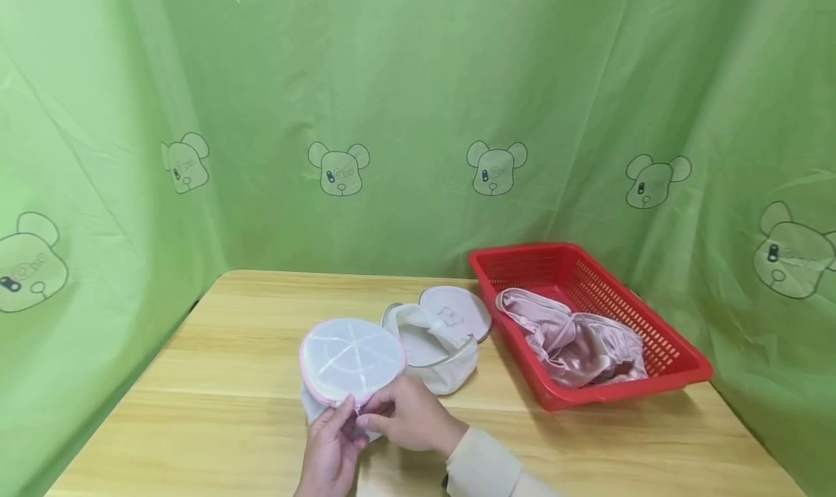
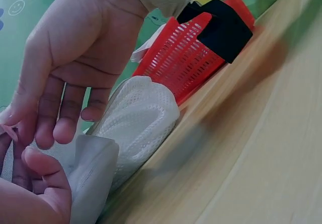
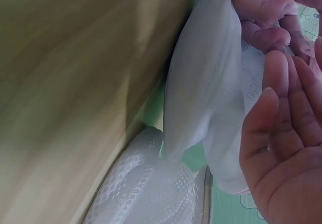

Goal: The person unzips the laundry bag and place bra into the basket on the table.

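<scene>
A round white mesh laundry bag (image 1: 353, 359) with a pink zipped rim stands at the table's front middle, its lid lying over the top. My left hand (image 1: 332, 446) grips the front of its rim, thumb on top. At the same spot my right hand (image 1: 418, 413) pinches the small zipper pull (image 1: 357, 409) between thumb and forefinger. In the right wrist view the bag's pale side (image 3: 206, 83) hangs beside both hands. Just behind the right hand sits a second mesh laundry bag (image 1: 447, 370), its lid (image 1: 457, 312) folded back, showing a bear outline.
A red plastic basket (image 1: 522, 366) stands on the right of the wooden table (image 1: 215, 381), close to the second bag. Inside it lies a crumpled pink satin garment (image 1: 581, 344). Green curtains (image 1: 405, 83) with bear prints enclose the back and sides.
</scene>
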A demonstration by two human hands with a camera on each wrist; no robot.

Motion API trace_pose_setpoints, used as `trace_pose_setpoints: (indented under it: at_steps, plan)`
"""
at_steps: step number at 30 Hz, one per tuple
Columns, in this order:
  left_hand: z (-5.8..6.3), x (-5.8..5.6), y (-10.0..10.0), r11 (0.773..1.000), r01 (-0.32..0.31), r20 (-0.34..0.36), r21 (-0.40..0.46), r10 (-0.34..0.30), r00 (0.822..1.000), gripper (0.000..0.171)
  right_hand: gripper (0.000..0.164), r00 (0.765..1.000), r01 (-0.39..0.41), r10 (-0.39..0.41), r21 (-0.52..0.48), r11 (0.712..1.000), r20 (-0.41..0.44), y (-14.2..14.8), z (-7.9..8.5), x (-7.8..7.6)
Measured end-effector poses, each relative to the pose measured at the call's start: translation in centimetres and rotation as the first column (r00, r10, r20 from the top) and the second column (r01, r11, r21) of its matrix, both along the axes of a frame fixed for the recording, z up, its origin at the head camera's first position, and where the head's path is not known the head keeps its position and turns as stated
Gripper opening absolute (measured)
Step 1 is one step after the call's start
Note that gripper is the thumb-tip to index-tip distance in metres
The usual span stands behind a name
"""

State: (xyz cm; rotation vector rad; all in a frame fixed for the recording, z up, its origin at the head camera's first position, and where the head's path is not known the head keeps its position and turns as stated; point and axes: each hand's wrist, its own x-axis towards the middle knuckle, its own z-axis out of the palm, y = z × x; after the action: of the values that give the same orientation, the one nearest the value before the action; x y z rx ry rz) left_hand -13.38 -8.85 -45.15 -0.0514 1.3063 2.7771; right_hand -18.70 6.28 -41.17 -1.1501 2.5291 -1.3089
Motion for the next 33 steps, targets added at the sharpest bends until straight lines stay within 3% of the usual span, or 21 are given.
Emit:
trace_pose_setpoints:
  at_steps: [6, 12, 14, 24, 33]
  plan:
    - [0.26, -0.14, -0.07, 1.0, -0.028, 0.088, 0.001, 0.028, 0.996, 0.035, 0.007, 1.0, 0.006, -0.006, 0.013, 1.0, -0.023, -0.16, 0.09, -0.09]
    - [0.27, -0.32, 0.09, 0.987, -0.16, 0.16, -0.013, 0.16, 0.974, 0.016, 0.008, 0.999, 0.048, -0.047, 0.05, 0.998, -0.022, -0.18, 0.04, -0.2]
    - [0.28, -0.37, 0.07, 0.985, -0.171, 0.166, -0.013, 0.171, 0.971, 0.014, 0.009, 0.998, 0.064, -0.063, 0.057, 0.996, -0.028, -0.21, 0.0, -0.22]
    - [0.33, -0.08, -0.31, 0.998, -0.066, 0.076, -0.007, 0.066, 0.995, 0.026, 0.01, 0.992, 0.06, -0.05, 0.076, 0.995, -0.118, -0.57, 0.17, -0.14]
    - [0.26, -0.23, -0.18, 0.998, -0.068, 0.049, -0.018, 0.069, 0.996, 0.022, 0.009, 0.984, 0.062, -0.049, 0.073, 0.995, -0.171, -0.63, -0.24, -0.13]
